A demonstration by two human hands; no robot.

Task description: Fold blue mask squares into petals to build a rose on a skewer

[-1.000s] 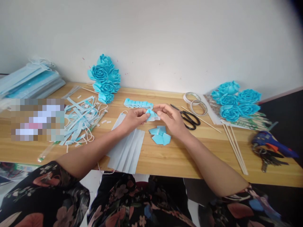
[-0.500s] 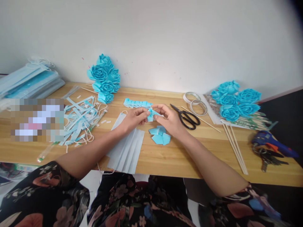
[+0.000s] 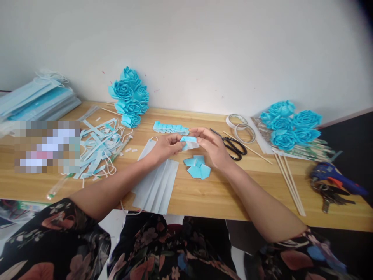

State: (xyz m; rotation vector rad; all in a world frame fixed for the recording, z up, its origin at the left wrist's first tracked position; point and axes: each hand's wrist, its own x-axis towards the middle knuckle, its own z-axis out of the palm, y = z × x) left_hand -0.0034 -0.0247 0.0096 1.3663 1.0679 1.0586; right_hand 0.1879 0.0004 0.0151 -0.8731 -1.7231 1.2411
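Observation:
Between my two hands is a small folded piece of blue mask fabric [image 3: 189, 142], its pale inner side partly showing. My left hand [image 3: 166, 148] pinches its left end between thumb and fingers. The right end is gripped by my right hand [image 3: 211, 146], thumb against fingers. Just below lie several folded blue petals [image 3: 199, 167] on the table. Behind the hands runs a row of overlapping blue petals [image 3: 170, 128]. Flat face masks [image 3: 157, 182] lie under and in front of my left wrist.
Black scissors [image 3: 234, 147] and tape rolls [image 3: 245, 133] lie right of my right hand. Blue fabric roses stand at the back left [image 3: 129, 97] and lie at right [image 3: 291, 124]. Cut strips [image 3: 99, 144], wooden sticks [image 3: 288, 184], a blue glue gun [image 3: 332, 175] and keys [image 3: 329, 194] are also about.
The fabric piece has been turned and now lies more horizontally, showing its pale side. My right hand has shifted slightly to the right, covering part of the scissors.

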